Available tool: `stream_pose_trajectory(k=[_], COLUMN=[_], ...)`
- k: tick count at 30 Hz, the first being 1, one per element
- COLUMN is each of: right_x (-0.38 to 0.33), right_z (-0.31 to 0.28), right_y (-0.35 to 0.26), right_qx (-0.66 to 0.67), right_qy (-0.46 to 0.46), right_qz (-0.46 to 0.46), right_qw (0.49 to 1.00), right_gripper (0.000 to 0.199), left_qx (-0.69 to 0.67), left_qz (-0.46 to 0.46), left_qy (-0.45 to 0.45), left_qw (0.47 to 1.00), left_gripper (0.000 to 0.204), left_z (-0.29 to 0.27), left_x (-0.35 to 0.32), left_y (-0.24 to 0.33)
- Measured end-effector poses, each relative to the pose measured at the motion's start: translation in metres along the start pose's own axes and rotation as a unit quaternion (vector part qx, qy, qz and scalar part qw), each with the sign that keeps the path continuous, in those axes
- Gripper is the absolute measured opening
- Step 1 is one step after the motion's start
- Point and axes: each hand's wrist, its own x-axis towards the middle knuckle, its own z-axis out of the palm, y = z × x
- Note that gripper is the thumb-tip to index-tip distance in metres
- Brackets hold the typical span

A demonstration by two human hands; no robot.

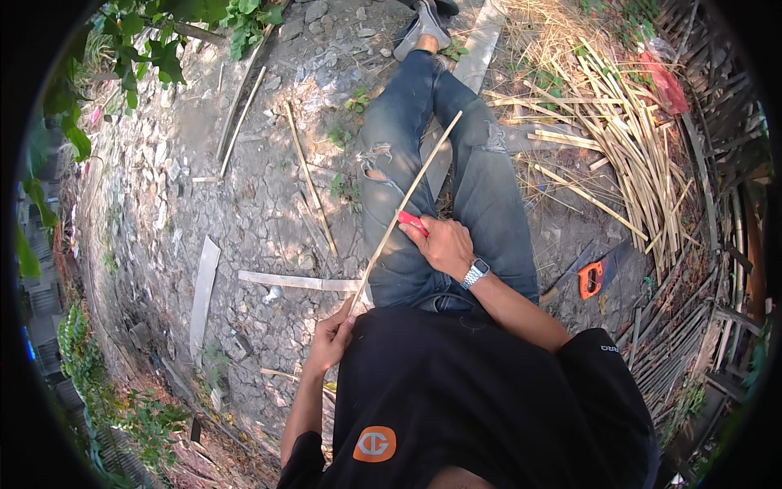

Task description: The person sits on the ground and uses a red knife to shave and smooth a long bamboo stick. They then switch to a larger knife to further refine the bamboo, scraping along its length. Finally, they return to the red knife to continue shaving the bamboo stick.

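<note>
A long thin bamboo strip (430, 161) lies slantwise across my legs, its far end over the jeans (481, 196) near the knees. My left hand (331, 336) is closed round its near end, beside my left hip. Above my lap, my right hand (446, 244) grips a red utility knife (412, 221), most of it covered by the fingers. The knife's red end meets the strip about midway along; its blade is too small to make out. A silver watch (476, 272) is on my right wrist.
Many cut bamboo strips (643, 163) are heaped to the right. A handsaw with an orange handle (590, 279) lies near my right thigh. Flat slats (297, 282) and loose sticks (311, 179) lie on cracked soil at left. A bamboo fence (737, 244) borders the right side.
</note>
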Motion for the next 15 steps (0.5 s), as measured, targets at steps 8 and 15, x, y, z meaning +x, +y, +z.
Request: stream_pose_trajectory(k=[8,15], right_x=[0.127,0.112], right_z=[-0.213,-0.276], right_y=[0.192,0.104], right_qx=[-0.024,0.301], right_qy=[0.395,0.29], right_qz=[0.157,0.112], right_qw=[0.905,0.901], right_gripper=[0.081,0.053], left_qx=[0.028,-0.099], left_qz=[-0.013,0.083], left_qy=[0.045,-0.019], left_qw=[0.999,0.991], left_gripper=[0.042,0.046], left_z=[-0.088,-0.011], left_x=[-0.08,0.018], left_y=[-0.034,0.012])
